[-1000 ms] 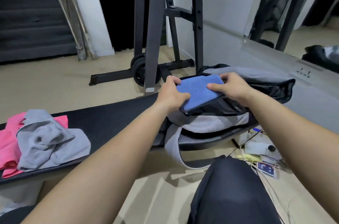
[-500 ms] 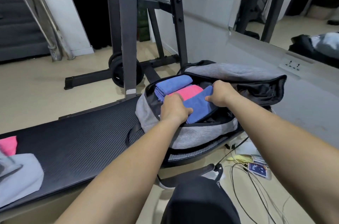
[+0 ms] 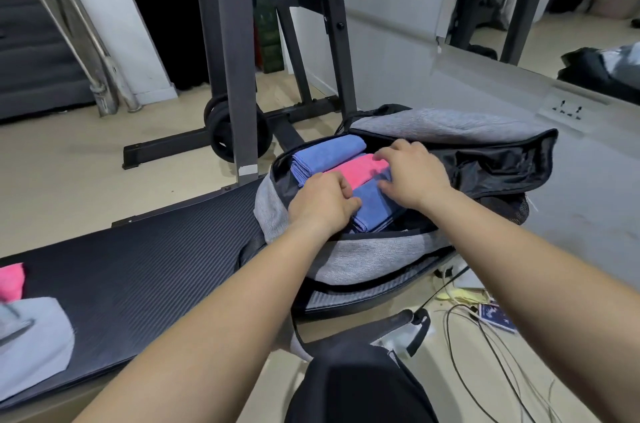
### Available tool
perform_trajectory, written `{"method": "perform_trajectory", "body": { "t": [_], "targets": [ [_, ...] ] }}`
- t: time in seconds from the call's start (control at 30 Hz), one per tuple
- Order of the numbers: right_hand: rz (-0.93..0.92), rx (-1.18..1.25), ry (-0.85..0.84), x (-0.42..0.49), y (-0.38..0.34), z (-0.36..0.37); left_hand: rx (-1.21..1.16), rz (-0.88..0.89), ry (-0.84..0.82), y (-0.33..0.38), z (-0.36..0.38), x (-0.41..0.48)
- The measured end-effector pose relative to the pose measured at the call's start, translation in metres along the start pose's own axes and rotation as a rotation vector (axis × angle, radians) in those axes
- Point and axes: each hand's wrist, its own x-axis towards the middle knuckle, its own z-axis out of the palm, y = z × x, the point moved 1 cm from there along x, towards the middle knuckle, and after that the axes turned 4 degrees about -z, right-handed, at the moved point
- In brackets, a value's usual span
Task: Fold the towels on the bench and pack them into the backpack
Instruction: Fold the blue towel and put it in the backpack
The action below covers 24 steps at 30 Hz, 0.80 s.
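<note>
A grey backpack [image 3: 367, 256] lies open on the right end of the black bench [image 3: 145, 277]. Inside it, three folded towels lie side by side: a blue towel [image 3: 327, 156] farthest, a pink towel [image 3: 358, 168] in the middle, and a second blue towel [image 3: 372, 209] nearest me. My left hand [image 3: 322, 202] grips the left edge of the near blue towel with curled fingers. My right hand [image 3: 412, 176] rests on top with fingers spread, its fingertips on the pink towel and its thumb on the near blue one.
An unfolded grey towel [image 3: 31, 339] and a pink towel [image 3: 12, 280] lie at the bench's left end. A dark weight rack [image 3: 225, 59] with plates [image 3: 235, 133] stands behind. Cables [image 3: 485, 346] and a card box [image 3: 495, 315] litter the floor at right. My dark-clad knee [image 3: 353, 388] is below.
The near blue towel has gone from above the backpack opening down into it, beside the pink one. My right hand shifted from its edge onto the tops of the towels.
</note>
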Motion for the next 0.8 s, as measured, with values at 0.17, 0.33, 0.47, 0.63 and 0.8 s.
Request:
{"method": "perform_trajectory", "body": {
  "t": [0.17, 0.33, 0.47, 0.63, 0.8],
  "targets": [
    [-0.046, 0.048, -0.397, -0.013, -0.008, -0.008, -0.217, 0.023, -0.049, -0.015, -0.004, -0.017],
    [0.027, -0.088, -0.561, -0.020, -0.023, 0.005, -0.276, 0.017, -0.069, -0.036, 0.006, -0.038],
    [0.025, -0.035, -0.568, -0.023, -0.023, 0.014, -0.320, 0.004, -0.129, -0.047, 0.005, -0.047],
    [0.016, -0.007, -0.507, -0.026, -0.023, 0.025, -0.241, -0.005, -0.185, -0.053, 0.008, -0.048],
    [0.008, 0.001, -0.450, -0.023, -0.028, 0.032, -0.186, -0.008, -0.174, -0.057, 0.015, -0.049]
  ]
}}
